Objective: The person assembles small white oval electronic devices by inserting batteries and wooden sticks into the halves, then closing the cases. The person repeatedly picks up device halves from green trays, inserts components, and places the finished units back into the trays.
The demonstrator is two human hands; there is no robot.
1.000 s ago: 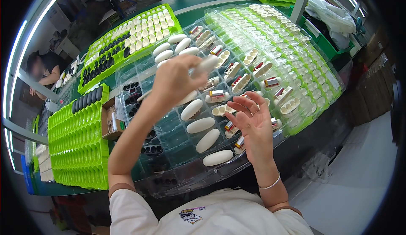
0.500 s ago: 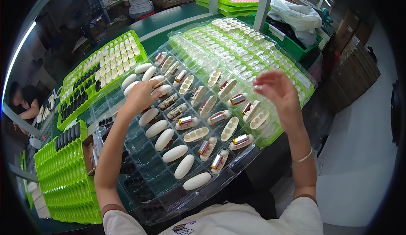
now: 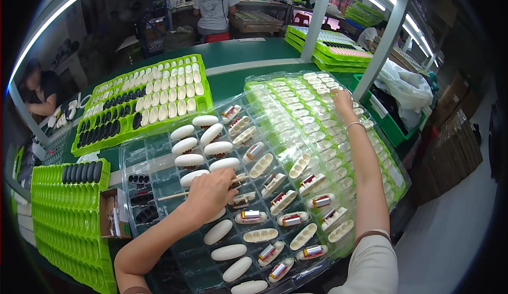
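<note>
My left hand (image 3: 210, 193) is closed round a thin wooden stick (image 3: 173, 196), above a clear compartment tray (image 3: 182, 265). Beside it lie smooth white oval shells (image 3: 225, 164), and open white shells with round hollows (image 3: 261, 235). Some open shells carry a silver battery-like cylinder (image 3: 251, 216) and red parts. Far off to the right, my right hand (image 3: 343, 101) reaches down with curled fingers to small white oval pieces (image 3: 319, 80) at the far end of a green tray (image 3: 400, 185). Whatever its fingertips hold is hidden.
Clear plastic covers part of the right green tray. At the left stand a green tray of black and white shells (image 3: 203, 102), a ribbed green tray (image 3: 58, 209) and a small cardboard box (image 3: 125, 229). A metal post (image 3: 389, 35) and green bin (image 3: 389, 115) stand at right; other people sit farther back.
My right hand has moved from above the clear tray to the far end of the right green tray. My left hand stays over the white shells with the stick. The view has tilted up.
</note>
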